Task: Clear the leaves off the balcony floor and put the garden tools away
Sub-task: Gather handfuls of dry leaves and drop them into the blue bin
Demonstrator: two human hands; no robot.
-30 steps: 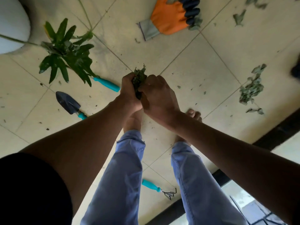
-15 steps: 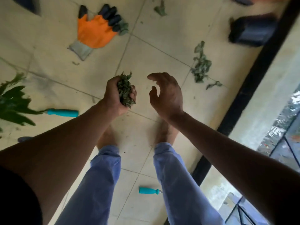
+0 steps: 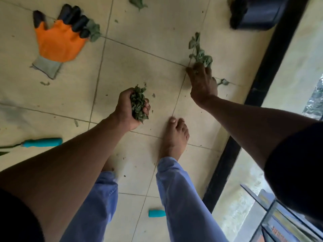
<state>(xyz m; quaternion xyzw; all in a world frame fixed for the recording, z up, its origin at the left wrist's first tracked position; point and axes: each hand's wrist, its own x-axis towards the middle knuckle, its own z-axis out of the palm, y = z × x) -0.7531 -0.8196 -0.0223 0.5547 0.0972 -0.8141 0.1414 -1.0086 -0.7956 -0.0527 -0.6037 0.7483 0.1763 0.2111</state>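
The balcony floor (image 3: 143, 32) is laid in large, matt cream tiles with thin grey grout lines, speckled with dark crumbs, and a black strip edges it on the right. A dark, boxy plastic pot (image 3: 257, 13) lies near the top right. An orange glove (image 3: 60, 40) with black fingertips and a grey knit cuff lies flat at the upper left, a crumpled leaf touching its fingertips. A tool with a smooth turquoise handle (image 3: 42, 142) lies at the left edge, and a second turquoise handle (image 3: 157, 213) shows beside the trouser leg. The left hand (image 3: 130, 110) is curled tight round a wad of leaves (image 3: 138, 105), dull green and crinkled. The right hand (image 3: 202, 81) reaches down to the floor, fingers bent into a leafy sprig (image 3: 199, 51) lying across a grout line; whether it grips is unclear.
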